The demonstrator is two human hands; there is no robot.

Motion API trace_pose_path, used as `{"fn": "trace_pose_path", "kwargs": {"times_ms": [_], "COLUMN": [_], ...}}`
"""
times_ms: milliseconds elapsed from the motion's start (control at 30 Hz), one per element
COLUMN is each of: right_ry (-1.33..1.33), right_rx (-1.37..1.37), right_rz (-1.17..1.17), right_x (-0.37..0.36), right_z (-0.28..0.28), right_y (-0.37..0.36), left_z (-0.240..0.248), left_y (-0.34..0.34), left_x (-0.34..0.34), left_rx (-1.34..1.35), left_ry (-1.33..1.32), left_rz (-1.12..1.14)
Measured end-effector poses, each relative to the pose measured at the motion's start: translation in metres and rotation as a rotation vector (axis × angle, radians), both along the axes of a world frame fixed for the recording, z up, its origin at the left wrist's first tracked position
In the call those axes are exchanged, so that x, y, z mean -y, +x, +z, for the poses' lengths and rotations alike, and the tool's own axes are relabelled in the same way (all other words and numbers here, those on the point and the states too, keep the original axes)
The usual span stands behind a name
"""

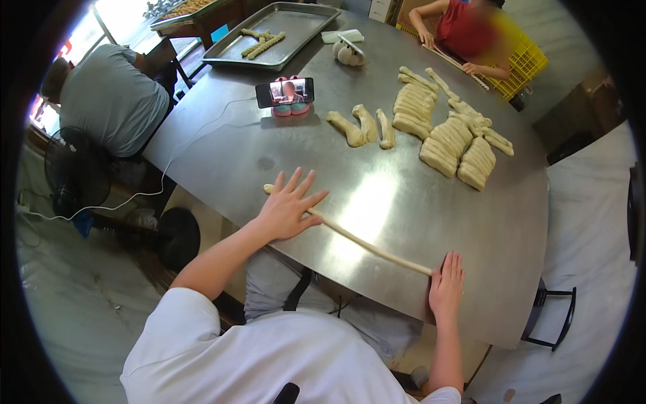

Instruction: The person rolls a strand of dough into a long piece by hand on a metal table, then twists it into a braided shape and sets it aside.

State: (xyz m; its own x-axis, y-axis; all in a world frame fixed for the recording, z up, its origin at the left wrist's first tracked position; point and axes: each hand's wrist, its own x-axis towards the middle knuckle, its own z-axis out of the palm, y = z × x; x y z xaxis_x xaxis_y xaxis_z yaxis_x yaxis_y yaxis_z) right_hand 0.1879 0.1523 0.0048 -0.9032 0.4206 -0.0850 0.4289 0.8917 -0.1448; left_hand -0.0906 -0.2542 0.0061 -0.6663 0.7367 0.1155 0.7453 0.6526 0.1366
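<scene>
A long thin dough rope lies slantwise on the steel table near me. Over its left part my left hand is spread flat, fingers apart, with a short dough end poking out beyond it. At the rope's right end my right hand rests palm down, fingers stretched out and side by side. Farther back sit stacks of cut dough strips. Left of them are several loose dough pieces.
A phone on a pink stand trails a white cable. Behind it is a metal tray with twisted dough. A person in red handles a dough strip at the far right edge. Another person sits at left. A black fan stands nearby.
</scene>
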Motion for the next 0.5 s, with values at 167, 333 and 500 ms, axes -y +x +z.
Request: {"fn": "trace_pose_path", "kwargs": {"times_ms": [167,333,500], "right_ry": [0.114,-0.184,0.013], "right_rx": [-0.216,-0.263,-0.163], "right_rz": [0.142,0.354,0.433], "right_x": [0.063,0.181,0.164], "right_z": [0.015,-0.011,-0.001], "right_y": [-0.131,-0.151,-0.152], "left_z": [0.014,-0.012,-0.013], "left_y": [-0.020,0.025,0.044], "left_x": [-0.089,-0.085,-0.066], "left_rx": [0.484,0.232,0.049], "left_ry": [0.296,0.219,0.034], "left_rz": [-0.068,-0.148,0.052]}}
